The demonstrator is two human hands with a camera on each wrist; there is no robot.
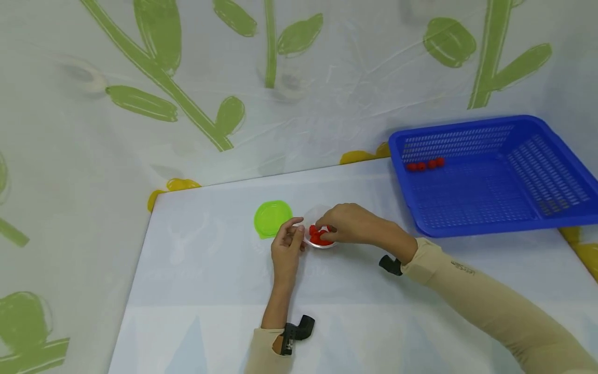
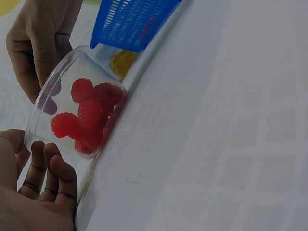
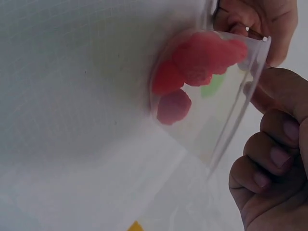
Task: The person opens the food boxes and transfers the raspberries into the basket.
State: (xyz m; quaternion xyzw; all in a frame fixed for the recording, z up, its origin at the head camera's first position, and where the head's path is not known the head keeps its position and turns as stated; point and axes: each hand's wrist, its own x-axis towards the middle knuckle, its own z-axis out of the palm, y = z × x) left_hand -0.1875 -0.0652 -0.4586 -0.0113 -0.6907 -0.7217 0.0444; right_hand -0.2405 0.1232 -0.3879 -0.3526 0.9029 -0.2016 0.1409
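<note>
A clear plastic tub [image 1: 322, 246] holding several red raspberries [image 1: 315, 238] stands on the white table. My left hand [image 1: 286, 249] is at its left side, with thumb and fingers pinching the rim. From the right my right hand [image 1: 349, 223] reaches over the rim. In the left wrist view the fingertips [image 2: 51, 106] of the right hand show through the tub wall, apart, above the raspberries [image 2: 89, 115], with no berry between them. The right wrist view shows that hand's other fingers [image 3: 272, 151] curled outside the tub. Behind the left hand lies a bright green lid [image 1: 272, 217].
A blue perforated basket [image 1: 495, 179] stands at the back right, with several raspberries [image 1: 425, 165] in a row in its left back corner. A white sheet [image 1: 327, 119] with green leaf patterns hangs behind the table. A black wrist camera sits on each wrist.
</note>
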